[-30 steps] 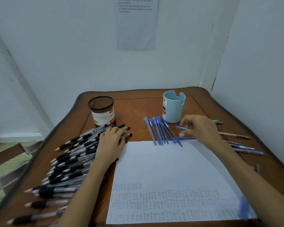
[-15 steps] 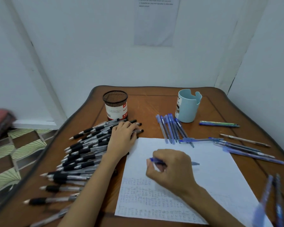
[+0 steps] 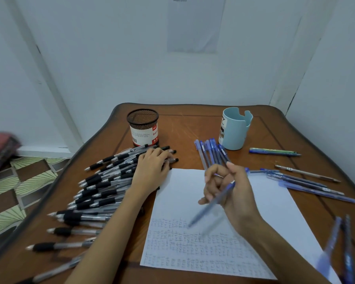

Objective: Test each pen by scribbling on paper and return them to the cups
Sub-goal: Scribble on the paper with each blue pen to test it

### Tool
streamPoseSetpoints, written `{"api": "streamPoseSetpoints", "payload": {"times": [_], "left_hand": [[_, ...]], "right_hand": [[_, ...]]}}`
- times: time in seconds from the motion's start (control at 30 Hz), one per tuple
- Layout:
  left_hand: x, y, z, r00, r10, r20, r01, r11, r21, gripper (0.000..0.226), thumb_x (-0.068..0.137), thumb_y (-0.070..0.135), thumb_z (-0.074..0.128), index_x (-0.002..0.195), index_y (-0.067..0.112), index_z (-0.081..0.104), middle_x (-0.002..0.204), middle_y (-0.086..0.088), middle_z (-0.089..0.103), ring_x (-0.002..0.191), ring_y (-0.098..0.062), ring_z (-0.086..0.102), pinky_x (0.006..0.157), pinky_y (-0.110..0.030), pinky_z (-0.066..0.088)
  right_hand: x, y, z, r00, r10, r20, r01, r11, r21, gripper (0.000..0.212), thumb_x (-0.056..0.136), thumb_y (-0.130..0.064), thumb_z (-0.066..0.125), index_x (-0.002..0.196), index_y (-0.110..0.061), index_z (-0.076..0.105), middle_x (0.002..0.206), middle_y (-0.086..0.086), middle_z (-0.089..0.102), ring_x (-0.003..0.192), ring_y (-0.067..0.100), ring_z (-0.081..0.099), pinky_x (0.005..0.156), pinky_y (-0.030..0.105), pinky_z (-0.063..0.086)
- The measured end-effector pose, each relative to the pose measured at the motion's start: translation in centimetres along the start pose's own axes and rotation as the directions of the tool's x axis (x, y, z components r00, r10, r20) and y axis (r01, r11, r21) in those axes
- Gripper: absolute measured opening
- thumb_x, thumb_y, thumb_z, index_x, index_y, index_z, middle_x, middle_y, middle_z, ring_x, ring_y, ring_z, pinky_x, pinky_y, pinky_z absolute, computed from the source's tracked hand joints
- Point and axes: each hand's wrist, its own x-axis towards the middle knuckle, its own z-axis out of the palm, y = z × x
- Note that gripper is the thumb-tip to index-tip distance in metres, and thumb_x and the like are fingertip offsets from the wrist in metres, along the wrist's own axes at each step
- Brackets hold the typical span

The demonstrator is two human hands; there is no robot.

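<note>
The blue translucent pen (image 3: 205, 210) held in the right hand (image 3: 240, 193) is smeared by motion, its tip lost. At the lower right, two blue pens (image 3: 332, 240) are blurred and cut by the bottom edge. The white wall sheet (image 3: 195, 23) is cropped at the top, its print unreadable. The left hand (image 3: 152, 171) covers part of the black-grip pen pile (image 3: 103, 193).

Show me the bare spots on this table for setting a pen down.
Bare wood lies between the mesh cup and the light-blue cup. The top of the paper is free too. Black pens crowd the left, blue pens the right.
</note>
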Motion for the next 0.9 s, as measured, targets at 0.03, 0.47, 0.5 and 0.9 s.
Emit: {"api": "streamPoseSetpoints", "payload": {"times": [0.03,0.47,0.5,0.9], "left_hand": [[0.0,0.0,0.0,1.0,-0.001,-0.003,0.001,1.0,-0.004,0.027,0.098,0.022,0.042,0.121,0.023,0.056,0.122,0.003,0.054,0.121,-0.018,0.038,0.096,-0.033,0.028],[0.0,0.0,0.0,1.0,0.002,-0.003,-0.002,1.0,0.002,0.027,0.098,0.022,0.042,0.121,0.022,0.056,0.121,0.002,0.054,0.12,-0.018,0.039,0.093,-0.032,0.028],[0.0,0.0,0.0,1.0,0.003,-0.003,-0.003,1.0,-0.001,0.027,0.098,0.022,0.042,0.121,0.022,0.056,0.121,0.002,0.054,0.12,-0.018,0.039,0.093,-0.032,0.028],[0.1,0.0,0.2,1.0,0.009,-0.012,-0.008,1.0,0.017,0.026,0.098,0.022,0.042,0.12,0.023,0.056,0.12,0.002,0.054,0.119,-0.018,0.039,0.092,-0.033,0.029]], "right_hand": [[0.3,0.4,-0.1,1.0,0.027,0.0,-0.027,0.992,-0.124,0.064,0.094,-0.045,0.024,0.055,-0.007,0.058,0.04,0.002,0.038,0.04,0.013,0.041,0.051,0.028,0.046],[1.5,2.2,-1.2,0.957,0.216,0.194,-0.216,0.976,-0.021,0.039,0.058,-0.035,0.082,0.059,-0.013,0.05,0.049,0.0,0.041,0.039,0.01,0.047,0.04,0.021,0.046],[1.6,2.2,-1.2,0.959,0.216,0.184,-0.215,0.976,-0.026,0.035,0.066,-0.035,0.072,0.062,-0.011,0.046,0.048,0.0,0.038,0.039,0.011,0.048,0.041,0.022,0.047],[1.7,3.2,-1.2,0.977,0.037,0.21,0.03,0.951,-0.307,0.024,0.072,-0.026,0.069,0.055,-0.015,0.056,0.047,0.004,0.051,0.036,0.011,0.043,0.033,0.018,0.035]]}}
